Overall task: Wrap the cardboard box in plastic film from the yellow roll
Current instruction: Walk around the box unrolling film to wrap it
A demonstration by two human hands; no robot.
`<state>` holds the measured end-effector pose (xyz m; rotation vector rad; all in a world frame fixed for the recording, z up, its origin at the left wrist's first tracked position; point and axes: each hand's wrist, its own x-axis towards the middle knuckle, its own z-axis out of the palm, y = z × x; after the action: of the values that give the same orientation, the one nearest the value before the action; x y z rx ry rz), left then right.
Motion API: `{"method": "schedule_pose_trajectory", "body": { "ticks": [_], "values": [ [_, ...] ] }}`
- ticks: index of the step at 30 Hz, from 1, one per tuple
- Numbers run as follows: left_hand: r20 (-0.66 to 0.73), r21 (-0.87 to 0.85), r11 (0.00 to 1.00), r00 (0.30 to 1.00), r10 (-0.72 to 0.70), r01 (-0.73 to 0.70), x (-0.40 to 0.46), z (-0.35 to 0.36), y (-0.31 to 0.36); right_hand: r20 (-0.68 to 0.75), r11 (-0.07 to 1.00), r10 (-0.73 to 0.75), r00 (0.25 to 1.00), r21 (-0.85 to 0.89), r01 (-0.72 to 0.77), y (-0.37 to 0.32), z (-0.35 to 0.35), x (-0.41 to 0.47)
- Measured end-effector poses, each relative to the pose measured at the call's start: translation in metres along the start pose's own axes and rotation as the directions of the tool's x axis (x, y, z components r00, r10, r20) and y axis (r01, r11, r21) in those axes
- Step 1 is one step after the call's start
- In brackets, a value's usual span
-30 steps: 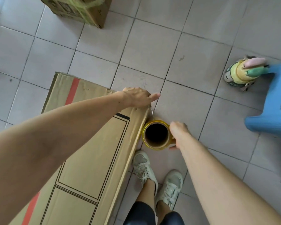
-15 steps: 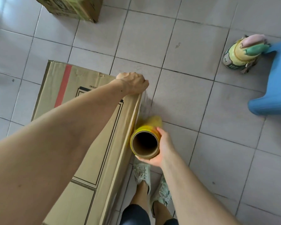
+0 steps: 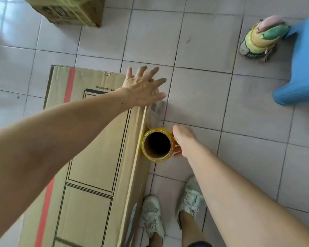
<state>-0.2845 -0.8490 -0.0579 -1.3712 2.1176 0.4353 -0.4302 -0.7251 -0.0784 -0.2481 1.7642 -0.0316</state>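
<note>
A long flat cardboard box [image 3: 96, 157] with a red stripe and black printed frames stands on the tiled floor. My left hand [image 3: 143, 88] lies at its far right corner with fingers spread straight. The yellow roll of plastic film [image 3: 157, 144] stands upright against the box's right side, its hollow core facing me. My right hand [image 3: 181, 139] grips the roll from the right. A crumpled stretch of clear film [image 3: 155, 111] runs from the roll up toward the corner under my left hand.
Another cardboard box [image 3: 66, 9] sits at the top left. A colourful toy [image 3: 259, 40] lies beside a blue plastic stool [image 3: 301, 68] at the right. My two feet in white sneakers [image 3: 173, 214] stand just right of the box.
My left hand has opened from a curled hold on the box corner to spread fingers. The roll has gone from tilted to upright against the box side.
</note>
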Motion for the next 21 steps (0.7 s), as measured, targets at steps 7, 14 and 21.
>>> {"method": "schedule_pose_trajectory", "body": {
  "ticks": [7, 14, 21],
  "values": [
    [-0.085, -0.096, 0.995, 0.996, -0.033, 0.025, -0.021, 0.027, 0.003, 0.360, 0.927, 0.231, 0.904, 0.201, -0.317, 0.015, 0.013, -0.026],
    [-0.014, -0.101, 0.994, 0.999, -0.042, 0.040, -0.014, 0.023, 0.003, 0.462, 0.595, 0.254, 0.850, 0.618, -0.514, 0.118, 0.044, -0.048],
    [-0.056, -0.086, 0.995, 0.997, -0.047, 0.042, -0.018, 0.025, 0.005, 0.552, 0.335, 0.205, 0.808, 0.736, -0.588, 0.156, 0.054, -0.066]
  ]
}}
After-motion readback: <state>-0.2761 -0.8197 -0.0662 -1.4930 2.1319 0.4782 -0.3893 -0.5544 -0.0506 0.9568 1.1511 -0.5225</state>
